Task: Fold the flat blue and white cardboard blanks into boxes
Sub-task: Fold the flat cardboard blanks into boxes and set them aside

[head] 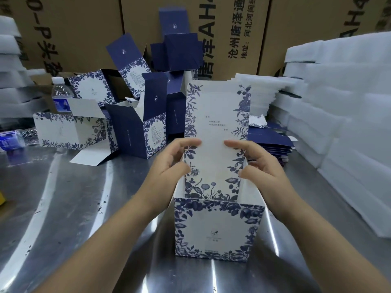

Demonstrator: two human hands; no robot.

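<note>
Steel tabletop [74,208] carries a blue-and-white floral box [218,229] at lower centre of the frame, standing upright with its mouth open. From its far wall a tall panel [218,127] rises straight up. It is white, edged with blue leaves, with a few lines of print (too small to read) in its middle. The left hand [173,163] curls round the panel's left edge and the right hand [258,163] round its right edge, each pinching the card between thumb and fingers. The thumb tips seem to touch the printed face, though the angle leaves that unsure. Right of the box, at mid-frame, lies a stack of flat blanks [273,144], dark blue side up, and beyond it white foam sheets [338,115] are piled high. Folded boxes [135,127] crowd the upper left — some upright, some on their sides — beside a water bottle [61,96]. Brown cartons [84,28] wall the back.
</note>
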